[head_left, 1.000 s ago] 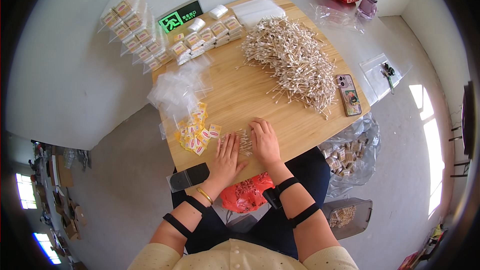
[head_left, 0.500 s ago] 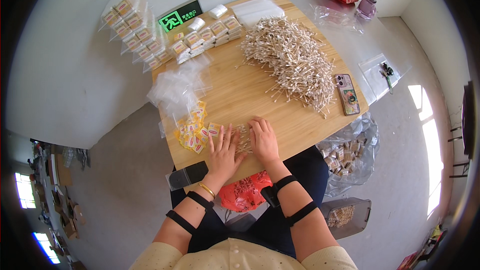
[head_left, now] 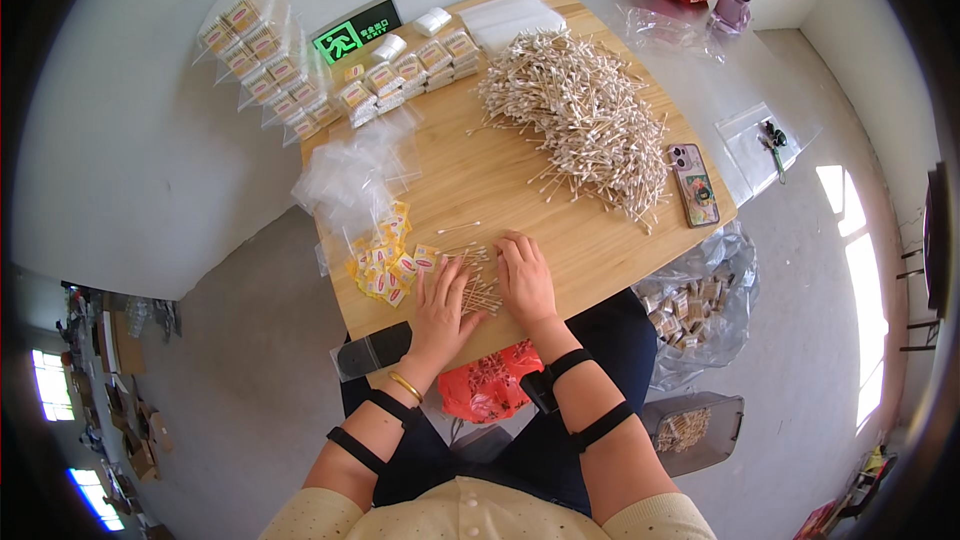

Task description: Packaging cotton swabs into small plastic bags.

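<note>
My left hand [head_left: 445,310] and my right hand [head_left: 525,280] lie flat, fingers apart, on the near edge of a wooden table [head_left: 480,180]. Between them sits a small bunch of cotton swabs [head_left: 478,285], touched by both hands. Just left of my left hand is a heap of small yellow and red label cards [head_left: 388,265]. One loose swab [head_left: 458,228] lies beyond the bunch. A large pile of cotton swabs [head_left: 580,120] covers the far right of the table.
Clear plastic bags [head_left: 350,170] lie at the table's left. Rows of packed small bags [head_left: 400,75] and a green sign [head_left: 358,33] sit at the back. A phone [head_left: 695,185] rests at the right edge. A bag of packets [head_left: 695,305] and a bin [head_left: 695,430] stand on the floor.
Both hands stay on the small swab bunch; my left hand has shifted slightly over it, spreading the swabs. Nothing else moved.
</note>
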Motion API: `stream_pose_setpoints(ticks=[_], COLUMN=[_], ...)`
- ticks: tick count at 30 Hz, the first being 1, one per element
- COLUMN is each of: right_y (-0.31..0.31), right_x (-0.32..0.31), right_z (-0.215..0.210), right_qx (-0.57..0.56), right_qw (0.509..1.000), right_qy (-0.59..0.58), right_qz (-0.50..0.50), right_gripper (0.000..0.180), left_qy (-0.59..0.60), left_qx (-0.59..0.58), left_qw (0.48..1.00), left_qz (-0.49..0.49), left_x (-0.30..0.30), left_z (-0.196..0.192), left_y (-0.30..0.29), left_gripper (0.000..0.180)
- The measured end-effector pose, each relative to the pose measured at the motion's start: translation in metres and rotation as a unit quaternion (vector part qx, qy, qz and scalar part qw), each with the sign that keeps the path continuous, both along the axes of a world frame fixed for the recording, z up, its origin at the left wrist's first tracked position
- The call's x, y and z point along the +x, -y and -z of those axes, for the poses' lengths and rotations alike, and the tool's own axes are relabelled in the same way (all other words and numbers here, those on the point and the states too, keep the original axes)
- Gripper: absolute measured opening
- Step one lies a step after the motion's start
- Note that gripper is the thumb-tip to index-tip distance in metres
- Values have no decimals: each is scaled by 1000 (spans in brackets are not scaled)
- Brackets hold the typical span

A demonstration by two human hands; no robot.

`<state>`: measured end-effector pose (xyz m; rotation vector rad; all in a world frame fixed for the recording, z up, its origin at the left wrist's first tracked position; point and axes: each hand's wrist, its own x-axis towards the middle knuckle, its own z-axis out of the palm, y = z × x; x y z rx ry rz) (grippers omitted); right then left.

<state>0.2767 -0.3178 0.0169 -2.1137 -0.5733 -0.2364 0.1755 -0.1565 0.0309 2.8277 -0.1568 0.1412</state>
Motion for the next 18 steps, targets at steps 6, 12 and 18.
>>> stream_pose_setpoints(ticks=[6,12,18], right_y=[-1,-2,0], right_x=[0,1,1], right_z=[1,2,3], right_qx=[-8,-12,-13], right_qw=[1000,1000,1000], right_qy=[-1,2,-2], right_qz=[4,0,1], right_gripper=[20,20,20], left_qy=[43,36,70], left_qx=[-49,-54,-21], left_qw=[997,998,997], left_qz=[29,25,-6], left_x=[11,19,21], left_z=[-9,-18,-17], left_y=[-14,-21,-12], left_gripper=[57,40,31])
